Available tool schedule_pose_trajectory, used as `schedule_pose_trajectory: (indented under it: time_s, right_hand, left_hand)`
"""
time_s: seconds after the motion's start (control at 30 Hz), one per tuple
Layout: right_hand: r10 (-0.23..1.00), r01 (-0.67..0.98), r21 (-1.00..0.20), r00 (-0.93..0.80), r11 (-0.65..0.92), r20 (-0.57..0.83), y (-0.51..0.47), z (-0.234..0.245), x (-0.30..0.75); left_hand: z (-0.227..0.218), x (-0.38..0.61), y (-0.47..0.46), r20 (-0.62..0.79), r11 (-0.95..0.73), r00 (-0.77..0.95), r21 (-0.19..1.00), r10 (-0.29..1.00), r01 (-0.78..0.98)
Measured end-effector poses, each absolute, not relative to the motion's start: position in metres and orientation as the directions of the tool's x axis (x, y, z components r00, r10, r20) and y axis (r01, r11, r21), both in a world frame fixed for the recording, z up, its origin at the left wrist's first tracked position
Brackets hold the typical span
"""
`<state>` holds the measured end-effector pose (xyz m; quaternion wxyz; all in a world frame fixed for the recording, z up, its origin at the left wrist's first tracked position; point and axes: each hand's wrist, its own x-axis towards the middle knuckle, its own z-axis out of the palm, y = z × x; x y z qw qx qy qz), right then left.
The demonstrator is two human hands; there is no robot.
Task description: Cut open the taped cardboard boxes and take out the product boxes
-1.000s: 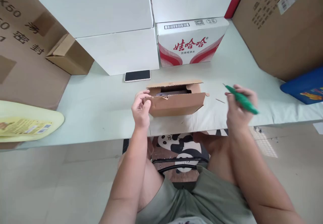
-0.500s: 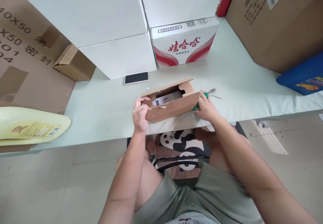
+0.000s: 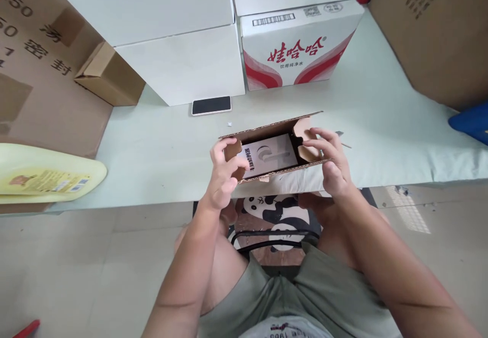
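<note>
Head view: right hand [image 3: 331, 167] now grips the box [image 3: 275, 124] opposite left hand [image 3: 224, 176].

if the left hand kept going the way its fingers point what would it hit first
The left hand grips the left end flap of the open cardboard box; pushed on, away and rightward, it would probably meet the white pack inside, though depth is unclear.

White boxes [image 3: 183, 63] crowd behind the carton [image 3: 274, 125]; leftward table [image 3: 152, 150] bare.
</note>
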<state>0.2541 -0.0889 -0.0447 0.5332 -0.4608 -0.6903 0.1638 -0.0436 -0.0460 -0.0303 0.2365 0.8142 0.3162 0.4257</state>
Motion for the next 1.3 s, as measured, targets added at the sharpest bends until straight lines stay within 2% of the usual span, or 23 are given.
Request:
schedule_pose_trajectory:
  time_s: [0.1, 0.3, 0.4, 0.5, 0.67, 0.8, 0.9, 1.0, 1.1, 1.2, 1.3]
  right_hand:
    - [0.808, 0.509, -0.691, -0.015, 0.513, 0.589, -0.085, -0.045, 0.251]
    - [0.821, 0.661, -0.602, -0.037, 0.448, 0.570, -0.083, -0.041, 0.253]
    - [0.846, 0.715, -0.587, -0.009, 0.378, 0.534, -0.082, -0.039, 0.249]
    - [0.832, 0.691, -0.610, 0.020, 0.389, 0.554, -0.079, -0.042, 0.244]
    - [0.806, 0.458, -0.757, 0.132, 0.467, 0.577, -0.074, -0.051, 0.235]
    - [0.845, 0.149, -0.888, 0.273, 0.435, 0.460, -0.071, -0.049, 0.229]
    - [0.868, -0.122, -0.894, 0.328, 0.431, 0.374, -0.067, -0.045, 0.226]
    - [0.876, -0.205, -0.885, 0.350, 0.418, 0.333, -0.065, -0.044, 0.225]
    - [0.882, -0.106, -0.916, 0.332, 0.388, 0.335, -0.065, -0.043, 0.227]
    - [0.906, 0.110, -0.947, 0.277, 0.302, 0.321, -0.068, -0.039, 0.228]
    - [0.922, 0.321, -0.929, 0.271, 0.183, 0.275, -0.070, -0.036, 0.227]
  left_hand:
    - [-0.033, -0.042, -0.049, 0.637, -0.753, 0.416, 0.615, 0.649, 0.233]
    - [-0.041, -0.037, -0.050, 0.745, -0.790, 0.263, 0.574, 0.613, 0.215]
    - [-0.047, -0.033, -0.049, 0.753, -0.771, 0.166, 0.615, 0.636, 0.165]
    - [-0.054, -0.029, -0.047, 0.715, -0.716, 0.051, 0.691, 0.697, 0.101]
    - [-0.063, -0.030, -0.041, 0.670, -0.669, -0.048, 0.742, 0.741, 0.047]
    - [-0.064, -0.032, -0.037, 0.642, -0.638, -0.092, 0.767, 0.762, 0.072]
    - [-0.059, -0.031, -0.036, 0.607, -0.610, -0.126, 0.792, 0.784, 0.024]
    - [-0.050, -0.026, -0.037, 0.529, -0.540, -0.142, 0.841, 0.837, -0.045]
    - [-0.042, -0.020, -0.037, 0.486, -0.490, -0.161, 0.871, 0.859, 0.016]
    - [-0.041, -0.016, -0.036, 0.528, -0.518, -0.195, 0.849, 0.827, 0.103]
    - [-0.046, -0.015, -0.031, 0.543, -0.531, -0.200, 0.840, 0.816, 0.114]
